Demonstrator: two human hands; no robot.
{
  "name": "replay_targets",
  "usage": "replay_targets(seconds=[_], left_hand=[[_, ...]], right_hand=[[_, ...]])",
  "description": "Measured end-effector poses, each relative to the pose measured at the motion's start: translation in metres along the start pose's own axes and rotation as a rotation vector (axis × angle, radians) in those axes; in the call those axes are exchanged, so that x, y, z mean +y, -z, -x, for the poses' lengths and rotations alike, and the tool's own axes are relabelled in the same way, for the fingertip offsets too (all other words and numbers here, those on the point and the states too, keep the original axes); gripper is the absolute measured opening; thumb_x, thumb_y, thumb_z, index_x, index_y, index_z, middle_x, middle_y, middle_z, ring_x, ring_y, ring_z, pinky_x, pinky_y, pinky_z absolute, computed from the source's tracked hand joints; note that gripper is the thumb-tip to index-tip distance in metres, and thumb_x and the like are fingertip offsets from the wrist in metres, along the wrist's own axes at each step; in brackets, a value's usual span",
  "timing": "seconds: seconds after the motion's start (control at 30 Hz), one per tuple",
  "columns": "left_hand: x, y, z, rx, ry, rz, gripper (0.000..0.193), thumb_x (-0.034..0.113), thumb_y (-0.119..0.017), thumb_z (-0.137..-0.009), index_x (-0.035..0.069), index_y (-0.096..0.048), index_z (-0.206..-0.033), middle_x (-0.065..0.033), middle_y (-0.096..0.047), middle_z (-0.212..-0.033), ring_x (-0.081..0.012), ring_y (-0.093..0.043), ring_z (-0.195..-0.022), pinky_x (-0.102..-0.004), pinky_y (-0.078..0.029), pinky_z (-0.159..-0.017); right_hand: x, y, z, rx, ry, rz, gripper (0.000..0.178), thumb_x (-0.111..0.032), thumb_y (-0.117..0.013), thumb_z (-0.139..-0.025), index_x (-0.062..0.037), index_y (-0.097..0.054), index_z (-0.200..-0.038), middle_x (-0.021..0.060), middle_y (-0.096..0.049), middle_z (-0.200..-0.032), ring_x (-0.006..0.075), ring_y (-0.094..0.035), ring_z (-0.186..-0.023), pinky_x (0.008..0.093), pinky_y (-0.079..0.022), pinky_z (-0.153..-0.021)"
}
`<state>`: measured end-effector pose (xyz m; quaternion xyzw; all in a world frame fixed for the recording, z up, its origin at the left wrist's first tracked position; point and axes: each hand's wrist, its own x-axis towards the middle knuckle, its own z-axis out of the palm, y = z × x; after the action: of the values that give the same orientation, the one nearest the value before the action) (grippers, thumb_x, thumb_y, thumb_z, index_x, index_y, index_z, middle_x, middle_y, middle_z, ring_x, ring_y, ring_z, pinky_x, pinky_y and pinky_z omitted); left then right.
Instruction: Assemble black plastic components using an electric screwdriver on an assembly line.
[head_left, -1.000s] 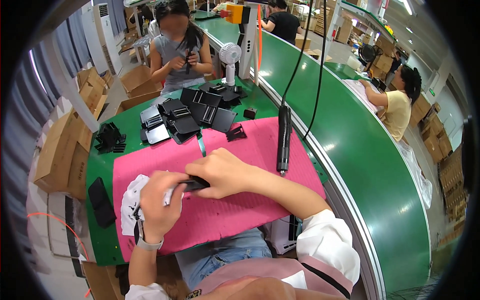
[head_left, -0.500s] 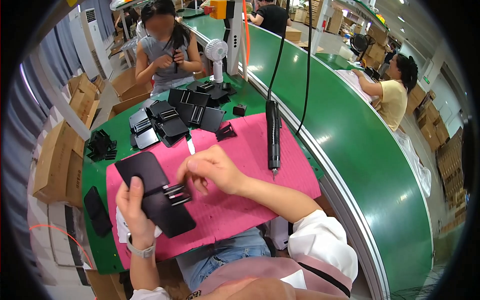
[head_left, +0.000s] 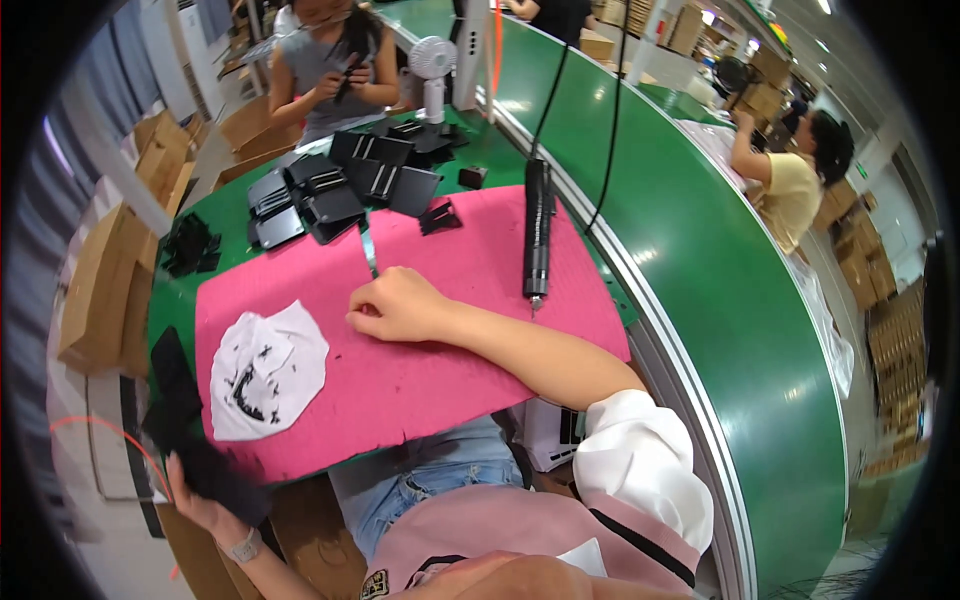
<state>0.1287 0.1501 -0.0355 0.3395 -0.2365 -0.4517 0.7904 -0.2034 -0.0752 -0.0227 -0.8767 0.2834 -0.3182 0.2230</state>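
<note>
At the lower left edge of the table, my left hand point(head_left: 197, 500) grips a black hinged plate point(head_left: 228, 482), which is smeared by motion. Another black plate point(head_left: 174, 368) lies at the table's left edge, just beyond it. Over the middle of the pink mat point(head_left: 460, 380), my right hand point(head_left: 400, 306) is closed with its fingers curled under; whether anything is inside is hidden. A white cloth point(head_left: 305, 335) with several tiny dark pieces, like screws, lies on the mat's left. To the right of my right hand is a black electric screwdriver point(head_left: 538, 235), bit toward me.
Black plate assemblies point(head_left: 330, 200) are heaped beyond the mat, with small black brackets point(head_left: 190, 243) at the left. A white fan point(head_left: 433, 75) stands behind. A green conveyor point(head_left: 700, 330) curves along the right. Across the table a person point(head_left: 335, 75) handles a dark part.
My left hand has carried the black hinged plate from the mat down to the table's left edge, uncovering the white cloth. My right hand has drawn away from the plate, its fingers curling in.
</note>
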Motion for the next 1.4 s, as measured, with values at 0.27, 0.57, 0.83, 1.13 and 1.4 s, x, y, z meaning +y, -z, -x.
replay_targets(seconds=[0.27, 0.57, 0.83, 1.13, 1.4], left_hand=[[0.064, 0.300, 0.219, 0.475, -0.184, -0.080, 0.046, 0.025, -0.054, -0.088, -0.006, -0.048, -0.122, -0.0159, -0.061, -0.107, -0.0274, -0.061, -0.086, -0.0400, -0.054, -0.077], [-0.031, 0.494, 0.387, 1.495, -0.104, -0.164, 0.054, 0.030, -0.051, -0.087, -0.006, -0.043, -0.126, -0.0152, -0.060, -0.106, -0.0284, -0.060, -0.091, -0.0376, -0.054, -0.080], [-0.058, 0.438, 0.361, 1.324, -0.101, -0.233, 0.049, 0.020, -0.073, -0.070, -0.005, -0.057, -0.109, -0.0147, -0.062, -0.106, -0.0278, -0.059, -0.094, -0.0428, -0.048, -0.082], [-0.047, 0.438, 0.345, 1.615, 0.073, -0.158, 0.061, 0.015, -0.070, -0.074, -0.006, -0.042, -0.124, -0.0197, -0.052, -0.123, -0.0368, -0.053, -0.109, -0.0532, -0.042, -0.087], [-0.034, 0.431, 0.335, 1.610, -0.240, -0.643, 0.026, 0.015, -0.062, -0.082, -0.005, -0.062, -0.098, -0.0149, -0.065, -0.093, -0.0215, -0.061, -0.083, -0.0319, -0.049, -0.073]], right_hand=[[-0.004, -0.006, 0.000, 0.027, 0.033, 0.015, 0.017, -0.022, -0.063, -0.074, -0.0066, -0.069, -0.075, 0.0122, -0.063, -0.064, 0.0298, -0.063, -0.060, 0.0389, -0.050, -0.059], [-0.002, -0.019, -0.006, -0.017, 0.024, 0.071, 0.017, -0.023, -0.062, -0.076, -0.0069, -0.068, -0.076, 0.0121, -0.064, -0.066, 0.0310, -0.062, -0.061, 0.0395, -0.050, -0.059], [-0.011, -0.018, -0.003, -0.074, -0.074, 0.034, 0.014, -0.012, -0.064, -0.081, 0.0021, -0.066, -0.083, 0.0108, -0.061, -0.061, 0.0089, -0.056, -0.057, 0.0271, -0.044, -0.053], [-0.006, -0.025, 0.004, -0.156, -0.235, -0.074, 0.016, -0.012, -0.062, -0.085, 0.0035, -0.064, -0.079, -0.0005, -0.053, -0.056, 0.0044, -0.046, -0.051, 0.0209, -0.033, -0.046], [-0.016, -0.032, -0.011, -0.144, -0.197, 0.061, 0.016, -0.014, -0.065, -0.079, 0.0010, -0.066, -0.080, 0.0119, -0.060, -0.061, 0.0119, -0.057, -0.054, 0.0265, -0.044, -0.054]])
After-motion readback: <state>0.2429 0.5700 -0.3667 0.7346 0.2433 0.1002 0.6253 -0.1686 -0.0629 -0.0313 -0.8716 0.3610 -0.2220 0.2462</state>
